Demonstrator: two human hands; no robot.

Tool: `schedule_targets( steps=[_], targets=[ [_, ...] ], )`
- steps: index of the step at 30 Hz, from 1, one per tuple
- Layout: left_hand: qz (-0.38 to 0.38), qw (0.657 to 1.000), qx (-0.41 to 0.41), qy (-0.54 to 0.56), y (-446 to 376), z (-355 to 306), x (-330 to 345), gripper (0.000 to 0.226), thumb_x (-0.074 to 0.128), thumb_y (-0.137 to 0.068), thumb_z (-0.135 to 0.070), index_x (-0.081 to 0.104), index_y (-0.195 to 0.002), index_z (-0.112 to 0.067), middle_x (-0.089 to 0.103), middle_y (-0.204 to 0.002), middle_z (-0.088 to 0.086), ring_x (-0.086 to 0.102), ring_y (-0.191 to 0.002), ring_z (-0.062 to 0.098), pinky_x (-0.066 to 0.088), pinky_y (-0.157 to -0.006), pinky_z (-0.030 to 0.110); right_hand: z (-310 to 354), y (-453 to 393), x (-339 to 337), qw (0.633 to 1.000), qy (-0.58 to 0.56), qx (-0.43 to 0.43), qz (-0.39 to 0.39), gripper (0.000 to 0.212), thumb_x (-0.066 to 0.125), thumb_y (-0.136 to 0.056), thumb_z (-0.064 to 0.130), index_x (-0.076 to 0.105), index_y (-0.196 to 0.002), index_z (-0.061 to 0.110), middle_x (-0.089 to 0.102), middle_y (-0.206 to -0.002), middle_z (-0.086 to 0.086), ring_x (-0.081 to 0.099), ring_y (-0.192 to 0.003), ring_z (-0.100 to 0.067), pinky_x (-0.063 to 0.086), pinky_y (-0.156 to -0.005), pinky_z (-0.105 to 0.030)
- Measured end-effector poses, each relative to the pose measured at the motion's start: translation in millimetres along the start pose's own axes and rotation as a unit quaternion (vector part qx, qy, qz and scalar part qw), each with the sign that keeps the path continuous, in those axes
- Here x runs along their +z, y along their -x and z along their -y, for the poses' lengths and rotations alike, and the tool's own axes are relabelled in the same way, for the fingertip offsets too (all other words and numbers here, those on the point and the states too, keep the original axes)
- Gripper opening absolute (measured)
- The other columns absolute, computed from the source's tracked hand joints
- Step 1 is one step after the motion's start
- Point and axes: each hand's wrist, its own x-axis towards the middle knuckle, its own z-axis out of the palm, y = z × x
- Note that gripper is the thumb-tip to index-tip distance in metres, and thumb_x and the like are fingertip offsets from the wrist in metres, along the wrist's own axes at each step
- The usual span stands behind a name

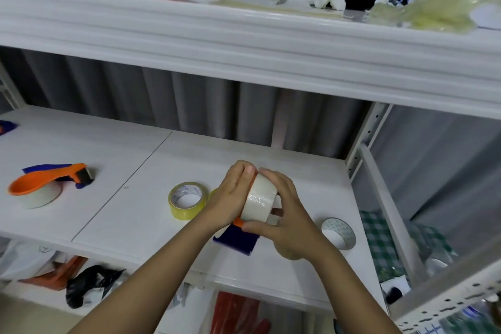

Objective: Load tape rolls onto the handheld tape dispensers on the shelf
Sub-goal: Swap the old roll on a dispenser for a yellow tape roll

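On the white shelf (108, 214) we hold a whitish tape roll (259, 198) between our left hand (230, 198) and right hand (284, 214), set on an orange-and-blue dispenser (238, 238). Just left lies a yellow-edged tape roll (187, 200); to the right, a white-cored roll (339, 233). Far left rests an orange dispenser (48, 179) already carrying a roll.

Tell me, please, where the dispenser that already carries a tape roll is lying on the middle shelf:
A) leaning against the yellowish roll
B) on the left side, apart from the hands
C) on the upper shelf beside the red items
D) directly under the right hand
B: the loaded orange dispenser lies on the left of the shelf board, well clear of both hands and of the yellowish roll.
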Motion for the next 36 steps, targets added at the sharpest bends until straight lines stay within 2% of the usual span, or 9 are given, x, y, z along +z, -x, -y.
schedule_targets(
  steps=[7,13,18,21,25,28,31,33,36],
  targets=[
    [-0.031,0.998,0.056,-0.018,4,1,-4,0.020,0.030,-0.090,-0.051,0.045,-0.090,-0.038,0.057,-0.089,-0.012,0.058,-0.081,0.003,0.049,-0.064,0.021,0,-1,9,0.998,-0.050,0.025,-0.026,0.081,0.086,-0.059,0.042,0.043,-0.128,0.044,0.045,-0.127,0.020,0.049,-0.118,-0.009,0.055,-0.087,-0.041],
    [-0.069,0.991,0.093,-0.067,3,16,-5,0.026,0.023,-0.092,-0.051,0.045,-0.093,-0.038,0.056,-0.089,-0.017,0.058,-0.082,0.002,0.049,-0.064,0.016,7,-5,8,0.990,-0.121,0.068,-0.002,0.064,0.081,-0.065,0.038,0.047,-0.119,0.042,0.053,-0.117,0.017,0.054,-0.101,0.001,0.051,-0.073,-0.015],
    [-0.072,0.986,0.137,-0.069,1,25,-3,0.035,0.021,-0.090,-0.061,0.045,-0.096,-0.037,0.054,-0.092,-0.018,0.057,-0.083,0.005,0.047,-0.065,0.015,2,-5,12,0.977,-0.167,0.137,0.003,0.069,0.077,-0.061,0.052,0.042,-0.120,0.049,0.051,-0.120,0.014,0.054,-0.109,-0.011,0.055,-0.077,-0.023],
    [-0.071,0.974,0.183,-0.115,-2,26,-4,0.027,0.023,-0.093,-0.054,0.041,-0.100,-0.035,0.050,-0.102,-0.015,0.054,-0.092,0.007,0.046,-0.075,0.017,-2,-7,13,0.920,-0.307,0.243,-0.002,0.082,0.075,-0.056,0.065,0.037,-0.128,0.052,0.050,-0.131,0.002,0.058,-0.113,-0.020,0.056,-0.085,-0.036],
    [-0.058,0.928,0.289,-0.230,-2,22,-2,0.021,0.036,-0.092,-0.033,0.041,-0.110,-0.023,0.050,-0.115,0.004,0.045,-0.104,0.013,0.039,-0.089,0.023,-1,-14,10,0.829,-0.409,0.380,0.039,0.089,0.064,-0.056,0.082,0.059,-0.124,0.025,0.066,-0.120,-0.013,0.066,-0.105,-0.031,0.056,-0.081,-0.045],
    [-0.055,0.879,0.350,-0.320,-2,23,-2,0.028,0.041,-0.090,-0.031,0.045,-0.111,-0.013,0.054,-0.114,0.012,0.041,-0.107,0.017,0.042,-0.086,0.028,3,-20,15,0.828,-0.417,0.375,-0.017,0.067,0.063,-0.066,0.074,0.068,-0.109,0.023,0.072,-0.103,-0.008,0.070,-0.090,-0.022,0.057,-0.071,-0.036],
    [-0.078,0.887,0.328,-0.315,-3,23,-3,0.024,0.036,-0.091,-0.030,0.044,-0.110,-0.017,0.055,-0.113,0.011,0.044,-0.104,0.015,0.047,-0.078,0.030,3,-23,28,0.850,-0.387,0.344,-0.092,0.056,0.055,-0.077,0.069,0.064,-0.112,0.026,0.071,-0.104,-0.007,0.068,-0.095,-0.022,0.057,-0.066,-0.033],
    [-0.095,0.924,0.275,-0.249,-4,21,-2,0.024,0.031,-0.093,-0.031,0.044,-0.108,-0.019,0.053,-0.110,0.006,0.049,-0.099,0.015,0.048,-0.078,0.034,-1,-26,35,0.875,-0.349,0.307,-0.133,0.050,0.050,-0.083,0.064,0.056,-0.119,0.030,0.066,-0.113,-0.005,0.065,-0.101,-0.023,0.058,-0.067,-0.035],
    [-0.203,0.960,0.159,-0.110,-7,18,-10,0.023,0.026,-0.096,-0.034,0.044,-0.098,-0.021,0.052,-0.096,0.000,0.053,-0.087,0.015,0.043,-0.077,0.029,-6,-27,29,0.887,-0.322,0.260,-0.204,0.039,0.042,-0.089,0.059,0.053,-0.115,0.032,0.068,-0.102,0.003,0.065,-0.090,-0.018,0.054,-0.065,-0.036]
  ],
)
